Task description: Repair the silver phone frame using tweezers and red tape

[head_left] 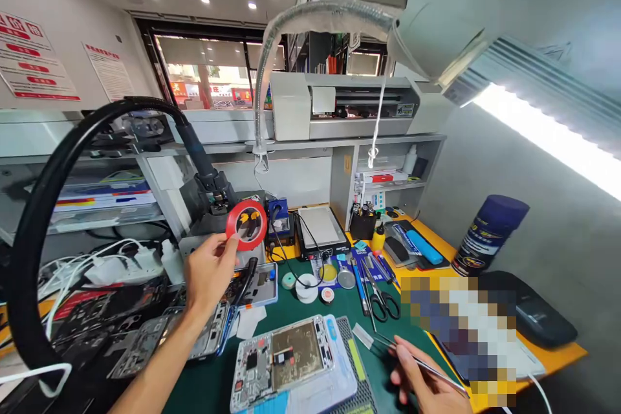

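My left hand is raised at the left with a roll of red tape pinched between thumb and fingers. At the lower right, my right hand is closed around metal tweezers, whose tips point left. Near those tips a small whitish strip lies on the green mat. Between my hands is an opened phone, its inner frame and a large bare compartment showing. It rests on a pale blue and white holder, beside a grey textured strip.
Black-handled scissors, a blue pen-like tool and small round containers lie behind the phone. Dismantled phone parts crowd the left under a black flexible arm. A spray can and black case stand right.
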Demonstrator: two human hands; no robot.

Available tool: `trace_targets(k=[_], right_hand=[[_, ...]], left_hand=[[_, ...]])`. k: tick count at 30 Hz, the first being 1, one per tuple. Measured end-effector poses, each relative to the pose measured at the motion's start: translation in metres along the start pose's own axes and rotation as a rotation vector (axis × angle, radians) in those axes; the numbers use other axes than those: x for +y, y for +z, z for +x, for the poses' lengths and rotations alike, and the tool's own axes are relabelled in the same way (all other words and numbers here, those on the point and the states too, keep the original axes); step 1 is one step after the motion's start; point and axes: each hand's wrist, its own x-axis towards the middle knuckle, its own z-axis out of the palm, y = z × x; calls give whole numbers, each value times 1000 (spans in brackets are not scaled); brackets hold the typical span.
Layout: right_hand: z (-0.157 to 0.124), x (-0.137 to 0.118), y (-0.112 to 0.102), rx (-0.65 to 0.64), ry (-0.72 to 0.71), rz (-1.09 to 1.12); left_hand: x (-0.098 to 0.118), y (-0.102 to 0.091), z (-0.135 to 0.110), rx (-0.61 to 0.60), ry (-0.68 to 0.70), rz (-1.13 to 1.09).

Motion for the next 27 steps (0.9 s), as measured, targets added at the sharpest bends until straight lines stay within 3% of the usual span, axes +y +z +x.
trace_targets(k=[2, 4, 8, 14, 19, 23, 27], right_hand=[[-2, -5, 5, 41, -26, -28], [-3, -13, 10, 57, -48, -50], [1, -32, 25, 28, -58, -94], [8, -39, 44, -139, -62, -185], [2, -30, 29, -151, -121, -319], [-2, -28, 17, -159, -207, -440], [-7, -40, 17, -150, -295, -473]], left_hand=[[12, -3, -20, 81, 103, -73], [23, -4, -42, 83, 184, -136], [35, 1, -71, -103, 215, -277], [29, 11, -70, -365, 96, -591], [15, 15, -75, -456, 21, -742], [18, 17, -77, -509, 59, -746], [37, 12, -74, -613, 180, -654]])
